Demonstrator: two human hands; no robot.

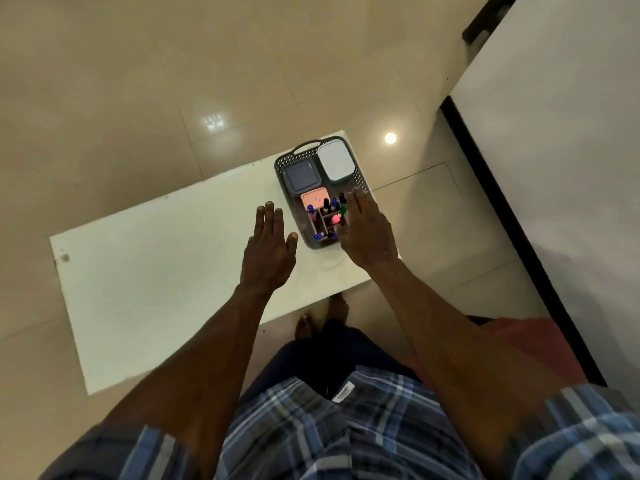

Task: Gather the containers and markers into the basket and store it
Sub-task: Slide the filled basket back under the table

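A dark grey perforated basket (281, 160) with a handle sits at the far right end of the low white table (156, 271). Inside it lie a grey square container (301, 175), a white lidded container (336, 160), a small pink container (314, 198) and a divided holder with several markers (327, 216) standing upright. My right hand (369, 232) hovers over the basket's right side, fingers near a green-capped marker; whether it grips anything is hidden. My left hand (270, 247) is flat and open just left of the basket, holding nothing.
Glossy beige floor tiles surround the table. A large white surface with a dark edge (554, 150) runs along the right. My feet (322, 317) stand at the table's near edge.
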